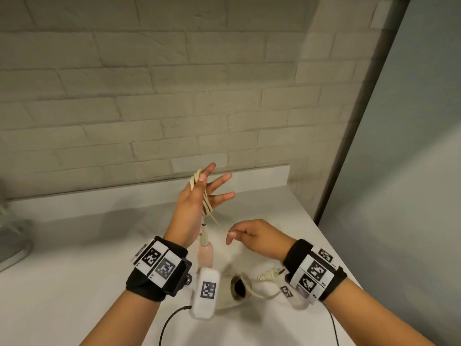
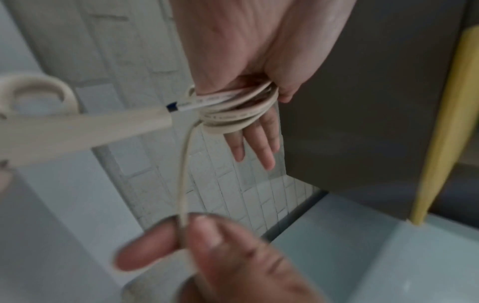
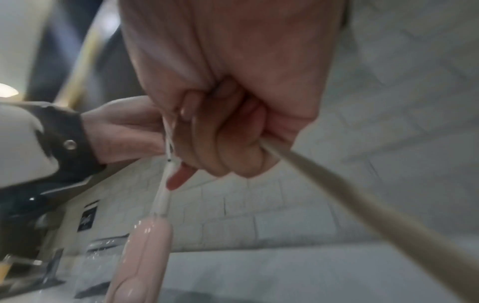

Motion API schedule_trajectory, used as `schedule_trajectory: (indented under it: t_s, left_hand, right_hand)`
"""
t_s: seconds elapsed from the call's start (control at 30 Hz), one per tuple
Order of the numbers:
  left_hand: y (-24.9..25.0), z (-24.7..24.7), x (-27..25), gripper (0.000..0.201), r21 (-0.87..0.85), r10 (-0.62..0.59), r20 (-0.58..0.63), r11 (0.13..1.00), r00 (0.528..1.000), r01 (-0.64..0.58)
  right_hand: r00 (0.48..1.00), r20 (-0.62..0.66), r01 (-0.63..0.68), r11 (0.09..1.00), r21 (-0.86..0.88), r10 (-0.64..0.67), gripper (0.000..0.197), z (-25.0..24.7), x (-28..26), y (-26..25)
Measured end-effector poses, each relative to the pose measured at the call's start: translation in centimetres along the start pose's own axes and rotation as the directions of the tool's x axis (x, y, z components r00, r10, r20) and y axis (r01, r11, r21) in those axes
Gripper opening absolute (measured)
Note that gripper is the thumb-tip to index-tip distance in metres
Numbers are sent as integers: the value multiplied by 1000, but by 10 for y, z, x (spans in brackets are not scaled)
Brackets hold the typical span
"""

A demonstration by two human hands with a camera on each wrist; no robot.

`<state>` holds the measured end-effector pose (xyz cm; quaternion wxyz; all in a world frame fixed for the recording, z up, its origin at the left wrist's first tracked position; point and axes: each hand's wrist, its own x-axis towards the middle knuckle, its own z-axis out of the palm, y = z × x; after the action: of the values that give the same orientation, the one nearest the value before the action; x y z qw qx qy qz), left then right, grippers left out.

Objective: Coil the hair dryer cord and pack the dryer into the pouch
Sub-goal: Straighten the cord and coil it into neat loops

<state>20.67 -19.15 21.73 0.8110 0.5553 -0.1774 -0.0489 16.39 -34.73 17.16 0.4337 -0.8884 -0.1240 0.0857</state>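
My left hand (image 1: 199, 196) is raised above the counter with its fingers spread. Several turns of the cream hair dryer cord (image 1: 207, 206) are wound round it, and the thumb presses the coil (image 2: 233, 114) against the palm. The pink dryer handle (image 1: 205, 254) hangs below this hand by its cream strain relief (image 2: 90, 131). My right hand (image 1: 230, 234) pinches the loose run of cord (image 3: 362, 194) between thumb and forefinger, just right of the left wrist. The plug (image 1: 268, 274) lies on the counter. A cream thing with a dark round mouth (image 1: 238, 287), perhaps the pouch, lies under the cord.
The white counter (image 1: 87, 270) ends at a pale brick wall (image 1: 149, 108) behind and a grey panel (image 1: 399, 171) on the right. A metal object (image 1: 12, 245) stands at the far left. A black cable (image 1: 169, 320) runs off the near edge.
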Motion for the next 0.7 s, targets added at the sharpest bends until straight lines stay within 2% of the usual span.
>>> schedule_trajectory:
  t_s: [0.07, 0.17, 0.23, 0.3, 0.37, 0.43, 0.6, 0.7]
  left_hand:
    - [-1, 3, 0, 32, 70, 20, 35, 997, 999, -23]
    - [-4, 6, -5, 36, 256, -24, 120, 967, 992, -7]
    - [-5, 9, -9, 36, 417, -56, 139, 909, 989, -7]
    - [-7, 11, -11, 39, 497, -77, 168, 867, 983, -17]
    - [-6, 9, -13, 42, 558, -95, 187, 830, 978, -27]
    - [-3, 5, -18, 39, 546, -124, 205, 838, 971, -8]
    - [0, 1, -22, 15, 577, -169, 212, 817, 963, 17]
    - [3, 4, -24, 16, 483, -240, 295, 873, 925, 72]
  right_hand:
    - [998, 23, 60, 985, -163, -57, 24, -14, -6, -17]
    - [991, 39, 134, 983, -124, -131, 14, -32, -15, -45]
    - [978, 37, 209, 967, -142, -206, 3, -41, -15, -57]
    - [963, -43, 259, 955, -144, -267, 7, -51, -11, -59]
    - [955, -126, 256, 960, -111, -269, 17, -62, -8, -52]
    - [945, -198, 241, 963, -117, -260, 18, -73, -8, -42]
    - [892, -397, 218, 975, -37, -215, 11, -89, -8, -20]
    - [832, -537, 227, 968, 104, -138, 21, -76, 6, -5]
